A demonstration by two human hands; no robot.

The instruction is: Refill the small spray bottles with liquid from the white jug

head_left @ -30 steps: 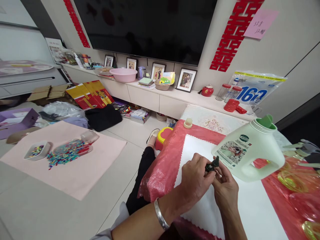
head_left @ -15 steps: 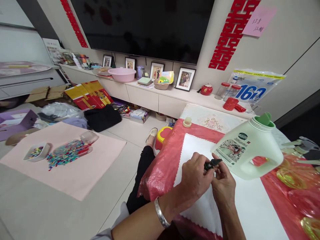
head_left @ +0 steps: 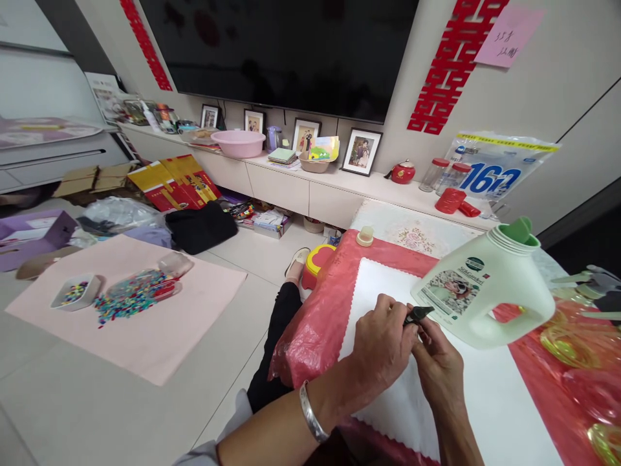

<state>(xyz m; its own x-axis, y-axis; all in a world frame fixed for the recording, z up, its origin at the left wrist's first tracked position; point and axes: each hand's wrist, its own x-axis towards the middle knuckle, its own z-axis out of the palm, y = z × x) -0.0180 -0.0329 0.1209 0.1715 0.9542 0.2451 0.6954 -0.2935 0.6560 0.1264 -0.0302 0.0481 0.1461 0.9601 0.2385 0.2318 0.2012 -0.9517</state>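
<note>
Piece of dark, shiny, plastic-looking stuff (head_left: 418,315), small with a pointy tip. Looked flatter than a second ago, tip poking more to the right; likely meant more turning in the fingers, not done yet. Was clamped in the bare left hand (head_left: 385,336). Was met close by the bare right hand (head_left: 440,366); couldn't tell if pinched there too. Stayed above the white, wavy-edged sheet (head_left: 372,285), near the big pale green plastic jug (head_left: 504,288).
</note>
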